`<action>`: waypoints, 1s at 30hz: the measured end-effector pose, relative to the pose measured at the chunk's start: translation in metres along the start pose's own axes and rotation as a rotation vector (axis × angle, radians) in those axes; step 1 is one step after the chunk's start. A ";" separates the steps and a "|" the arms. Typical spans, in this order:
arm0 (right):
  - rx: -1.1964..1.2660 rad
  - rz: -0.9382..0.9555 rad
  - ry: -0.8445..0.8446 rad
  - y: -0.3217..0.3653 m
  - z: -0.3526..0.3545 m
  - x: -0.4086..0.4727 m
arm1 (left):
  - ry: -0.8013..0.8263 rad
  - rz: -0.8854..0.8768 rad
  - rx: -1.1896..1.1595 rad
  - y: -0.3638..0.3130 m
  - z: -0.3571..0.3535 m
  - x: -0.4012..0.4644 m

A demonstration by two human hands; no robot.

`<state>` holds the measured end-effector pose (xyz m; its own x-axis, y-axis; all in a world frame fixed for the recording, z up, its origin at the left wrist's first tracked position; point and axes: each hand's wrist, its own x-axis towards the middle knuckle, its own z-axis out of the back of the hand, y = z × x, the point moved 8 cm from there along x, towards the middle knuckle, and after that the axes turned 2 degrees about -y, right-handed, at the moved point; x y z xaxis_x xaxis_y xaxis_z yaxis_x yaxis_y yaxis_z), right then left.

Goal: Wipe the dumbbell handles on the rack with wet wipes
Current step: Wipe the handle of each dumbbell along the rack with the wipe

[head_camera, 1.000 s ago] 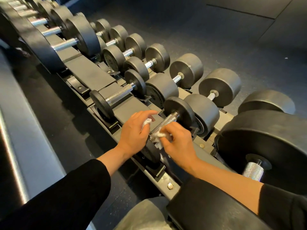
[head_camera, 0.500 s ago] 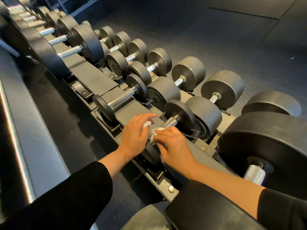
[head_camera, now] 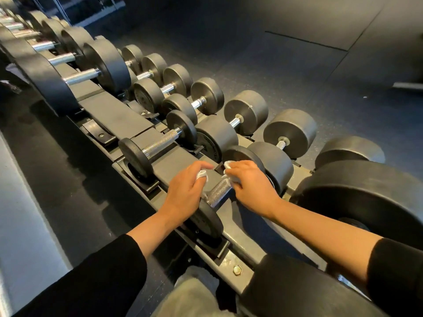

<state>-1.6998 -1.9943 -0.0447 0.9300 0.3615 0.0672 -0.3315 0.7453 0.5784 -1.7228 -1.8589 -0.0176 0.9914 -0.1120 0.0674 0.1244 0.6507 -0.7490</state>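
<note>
Gripping a crumpled white wet wipe [head_camera: 230, 172] against the far end of a small dumbbell's knurled handle [head_camera: 218, 191], the right hand [head_camera: 249, 184] curls its fingers round it, forearm reaching in from 4 o'clock. The left hand [head_camera: 186, 191] pinches a second wipe [head_camera: 203, 175] in bent fingers just at 9 o'clock of the handle, its wrist resting over the dumbbell's near plate [head_camera: 209, 221], black sleeve [head_camera: 98, 277] trailing toward 7 o'clock. The dumbbell lies on the rack [head_camera: 123, 117], beside another small dumbbell [head_camera: 158, 144] at 10 o'clock and a big one [head_camera: 366, 197] at 3 o'clock.
</note>
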 end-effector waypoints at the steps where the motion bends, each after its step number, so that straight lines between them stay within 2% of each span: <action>1: -0.028 -0.011 0.069 -0.001 -0.003 0.003 | 0.057 0.046 -0.092 0.004 0.000 0.006; 3: -0.081 -0.047 0.161 -0.005 -0.006 0.008 | 0.132 0.131 -0.249 0.019 0.000 0.022; 5: -0.096 -0.101 0.221 -0.007 -0.006 0.011 | 0.146 0.100 -0.182 0.031 -0.002 0.042; 8: -0.109 -0.211 0.281 -0.003 -0.002 0.007 | 0.224 -0.016 -0.054 0.040 -0.017 0.059; 11: -0.086 -0.289 0.306 0.015 0.002 0.003 | 0.311 -0.215 0.096 0.047 -0.035 0.061; 16: -0.016 -0.346 0.382 0.051 -0.017 -0.010 | 0.362 -0.372 0.105 0.066 -0.045 0.058; 21: 0.153 -0.490 0.345 0.054 -0.013 -0.022 | 0.435 -0.508 0.152 0.065 -0.050 0.048; 24: 0.166 -0.566 0.293 0.055 -0.009 -0.019 | 0.443 -0.599 0.192 0.066 -0.046 0.046; 28: -0.020 -0.597 0.032 0.050 0.006 0.013 | 0.426 -0.644 0.205 0.072 -0.037 0.047; 30: -0.167 -0.528 0.086 0.047 -0.002 0.029 | 0.453 -0.651 0.224 0.073 -0.038 0.044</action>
<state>-1.6884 -1.9474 -0.0175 0.9627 -0.0459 -0.2668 0.1485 0.9136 0.3785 -1.6715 -1.8448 -0.0940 0.6115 -0.7798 0.1343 0.7214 0.4798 -0.4993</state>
